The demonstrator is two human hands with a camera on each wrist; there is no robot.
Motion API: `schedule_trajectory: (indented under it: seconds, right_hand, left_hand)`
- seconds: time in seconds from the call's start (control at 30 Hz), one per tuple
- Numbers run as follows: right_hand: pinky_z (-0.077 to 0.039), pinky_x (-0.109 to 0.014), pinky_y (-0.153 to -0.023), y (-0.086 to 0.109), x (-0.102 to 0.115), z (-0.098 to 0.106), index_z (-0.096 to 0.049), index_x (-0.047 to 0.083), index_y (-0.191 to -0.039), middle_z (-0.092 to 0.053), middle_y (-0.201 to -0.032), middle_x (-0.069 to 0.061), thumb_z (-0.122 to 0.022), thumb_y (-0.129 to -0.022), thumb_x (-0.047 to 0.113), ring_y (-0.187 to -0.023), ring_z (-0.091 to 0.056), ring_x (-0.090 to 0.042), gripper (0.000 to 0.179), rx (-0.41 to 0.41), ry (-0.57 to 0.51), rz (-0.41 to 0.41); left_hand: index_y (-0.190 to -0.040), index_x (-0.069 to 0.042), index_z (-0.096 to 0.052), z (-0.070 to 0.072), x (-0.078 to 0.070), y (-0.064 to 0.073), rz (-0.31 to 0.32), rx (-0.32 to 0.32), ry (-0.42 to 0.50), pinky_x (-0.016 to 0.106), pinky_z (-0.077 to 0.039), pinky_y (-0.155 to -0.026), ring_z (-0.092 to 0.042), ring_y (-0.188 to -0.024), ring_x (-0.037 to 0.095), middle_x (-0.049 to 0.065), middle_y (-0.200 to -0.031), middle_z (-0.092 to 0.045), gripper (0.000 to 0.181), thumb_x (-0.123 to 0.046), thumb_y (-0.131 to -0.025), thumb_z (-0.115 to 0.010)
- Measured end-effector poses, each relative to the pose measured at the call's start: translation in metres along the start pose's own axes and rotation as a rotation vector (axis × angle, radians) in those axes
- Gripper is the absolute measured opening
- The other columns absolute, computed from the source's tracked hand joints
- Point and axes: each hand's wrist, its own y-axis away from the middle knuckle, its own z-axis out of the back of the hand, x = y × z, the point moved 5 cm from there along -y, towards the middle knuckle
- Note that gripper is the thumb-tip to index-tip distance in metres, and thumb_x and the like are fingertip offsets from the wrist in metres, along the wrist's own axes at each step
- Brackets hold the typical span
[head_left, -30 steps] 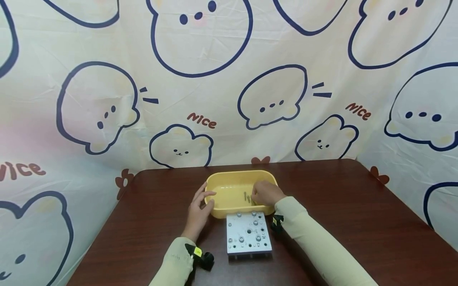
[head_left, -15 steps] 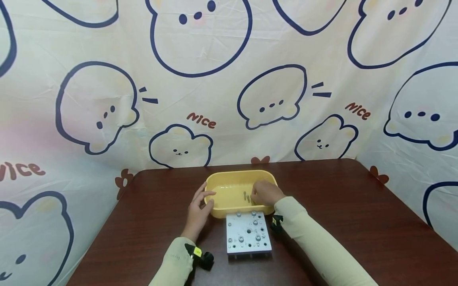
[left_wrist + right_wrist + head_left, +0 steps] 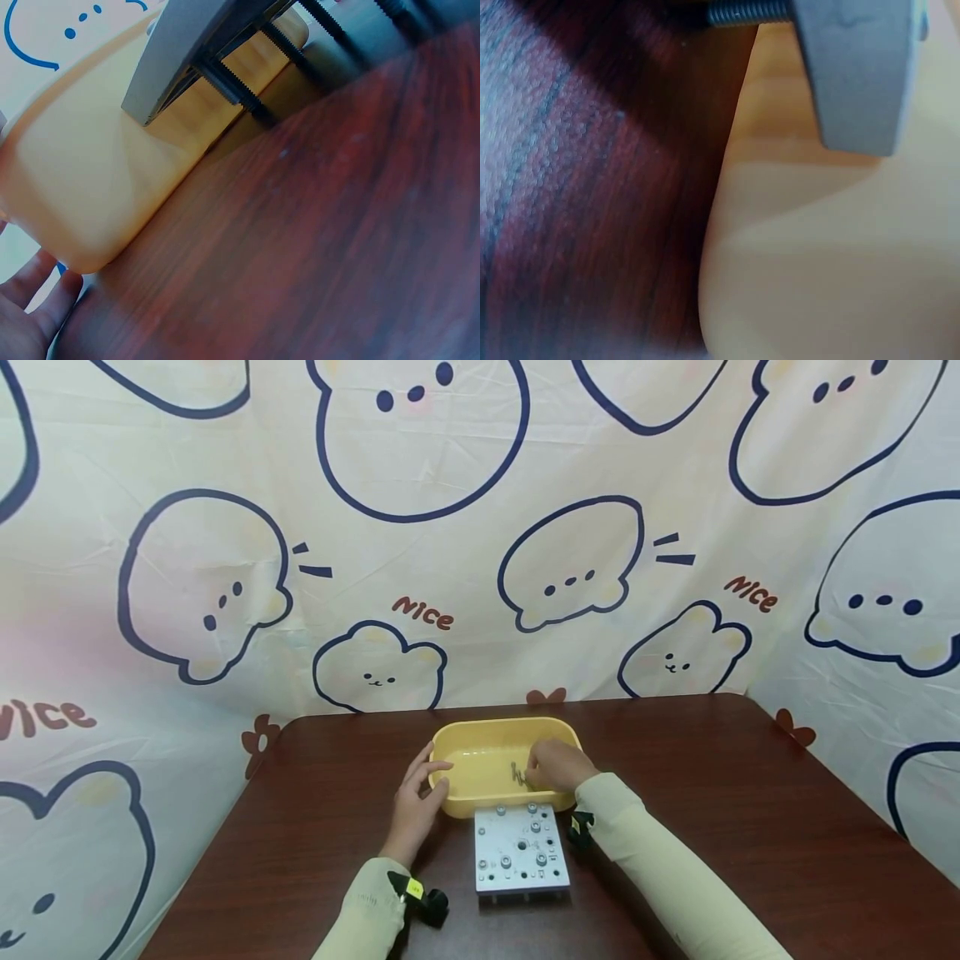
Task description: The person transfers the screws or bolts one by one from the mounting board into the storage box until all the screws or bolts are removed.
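At the left end of a yellow plastic tub (image 3: 480, 804), my left hand (image 3: 412, 802) holds the rim, index finger over it and thumb against the outer corner. In the left wrist view, fingers (image 3: 56, 304) show by the tub's lower corner. My right hand (image 3: 558, 766) reaches into the tub's right side with its fingers bent down. Several small screws (image 3: 514, 772) lie on the tub floor beside it; the right fingertips are hidden, so I cannot tell whether they pinch one. A silver metal plate (image 3: 521, 885) with holes and several bolts stands right in front of the tub.
Threaded bolt shanks (image 3: 229, 82) stick out below the plate, above the dark wooden table (image 3: 337, 802). Black wrist cameras sit on both sleeves, the left camera (image 3: 431, 907) close to the plate. A cartoon-printed cloth (image 3: 480, 560) hangs around the table's back and sides.
The small screws in the tub have shifted slightly beside the right hand's fingers. Both hands, the tub and the plate stay where they were.
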Motion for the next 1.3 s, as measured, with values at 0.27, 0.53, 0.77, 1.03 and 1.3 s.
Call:
schedule_trajectory:
  seconds: [0.27,0.53,0.77,1.03,1.3]
  right_hand:
    - [-0.048,-0.029,-0.067,-0.005,-0.001,0.000,-0.064,0.016,-0.064,-0.059,-0.064,0.001,-0.062,-0.079,0.013,-0.064,-0.056,-0.018,0.016,-0.021,0.047,0.043]
    - [-0.048,-0.031,-0.076,-0.004,-0.001,0.007,-0.066,0.018,-0.075,-0.059,-0.071,0.004,-0.065,-0.085,0.017,-0.074,-0.055,-0.014,0.009,-0.060,-0.015,0.099]
    - [-0.046,-0.030,-0.070,0.006,0.006,0.016,-0.068,0.016,-0.077,-0.059,-0.071,0.002,-0.063,-0.085,0.013,-0.072,-0.054,-0.015,0.010,-0.053,-0.092,0.142]
    - [-0.048,-0.029,-0.070,0.020,0.014,0.027,-0.069,0.014,-0.084,-0.061,-0.078,0.002,-0.064,-0.086,0.011,-0.078,-0.055,-0.017,0.006,-0.065,-0.180,0.165]
    - [-0.051,-0.026,-0.060,0.041,0.026,0.031,-0.065,0.015,-0.089,-0.057,-0.073,0.002,-0.066,-0.088,0.018,-0.069,-0.056,-0.015,0.003,-0.076,-0.195,0.244]
  left_hand:
    - [-0.113,-0.018,-0.068,0.000,0.000,0.001,0.002,0.002,0.013,0.042,-0.038,-0.106,-0.026,-0.142,0.015,-0.022,-0.148,-0.033,0.023,-0.021,-0.091,-0.060]
    - [-0.114,-0.018,-0.068,0.001,0.000,0.001,-0.001,0.004,0.006,0.043,-0.039,-0.106,-0.026,-0.142,0.016,-0.021,-0.149,-0.032,0.024,-0.022,-0.091,-0.060]
    - [-0.114,-0.016,-0.068,0.002,-0.001,0.002,-0.017,0.004,0.013,0.046,-0.038,-0.106,-0.026,-0.142,0.018,-0.019,-0.150,-0.033,0.024,-0.019,-0.091,-0.060]
    - [-0.115,-0.016,-0.067,0.001,-0.002,0.000,0.003,0.008,0.011,0.046,-0.037,-0.107,-0.025,-0.143,0.018,-0.019,-0.151,-0.032,0.025,-0.019,-0.091,-0.060]
    - [-0.114,-0.019,-0.067,0.000,-0.001,0.000,0.019,0.015,0.007,0.042,-0.039,-0.106,-0.026,-0.142,0.015,-0.023,-0.149,-0.032,0.025,-0.023,-0.091,-0.060]
